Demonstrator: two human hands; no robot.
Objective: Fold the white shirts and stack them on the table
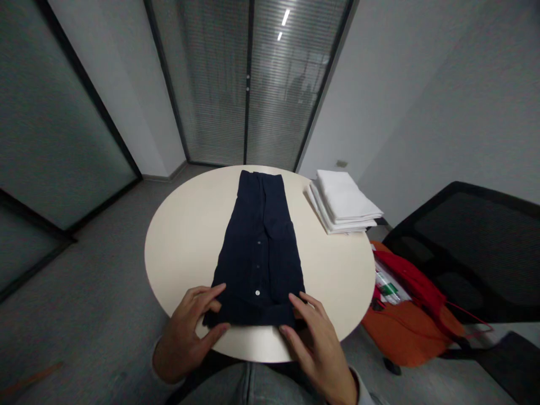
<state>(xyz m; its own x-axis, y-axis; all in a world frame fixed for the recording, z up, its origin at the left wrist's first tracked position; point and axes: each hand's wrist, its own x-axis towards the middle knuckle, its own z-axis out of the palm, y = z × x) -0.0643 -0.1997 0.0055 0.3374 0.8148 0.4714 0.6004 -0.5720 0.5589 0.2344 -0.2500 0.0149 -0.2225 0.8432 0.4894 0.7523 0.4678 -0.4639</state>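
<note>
A dark navy buttoned garment (261, 247) lies folded into a long narrow strip down the middle of a round cream table (185, 242), its near end at the table's front edge. My left hand (189, 329) pinches the near left corner of the garment between thumb and fingers. My right hand (314, 340) rests at the near right corner, fingers stretched along the cloth and thumb under its edge. Both hands touch the cloth's near hem.
A stack of folded white cloths (343, 202) sits at the table's far right edge. An orange and red bag (405, 315) lies on the floor at right beside a black mesh chair (476, 247). Glass doors with blinds (248, 79) stand behind.
</note>
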